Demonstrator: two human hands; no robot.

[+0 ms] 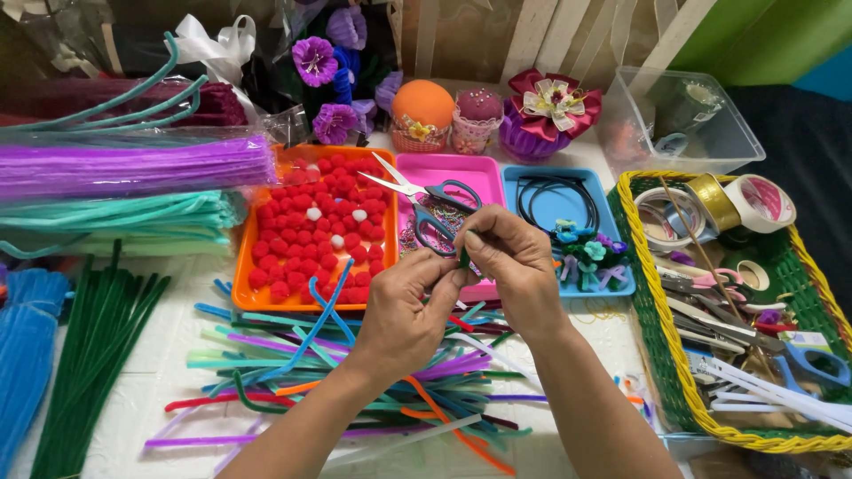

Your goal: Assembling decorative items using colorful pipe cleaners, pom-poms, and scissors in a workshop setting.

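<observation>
Left hand: fingers curling closed, pinching a small dark green pipe cleaner piece at its lower end.
Right hand: thumb and forefinger pressing shut on the same piece from above.
Position: the piece is hovering over the pink tray, just below the scissors.
Handling: it is looking light, fuzzy and bendable, likely holding any twist; gripping near the ends seems best.
Surroundings: loose pipe cleaners are lying below, an orange tray of red pompoms sitting left.
</observation>
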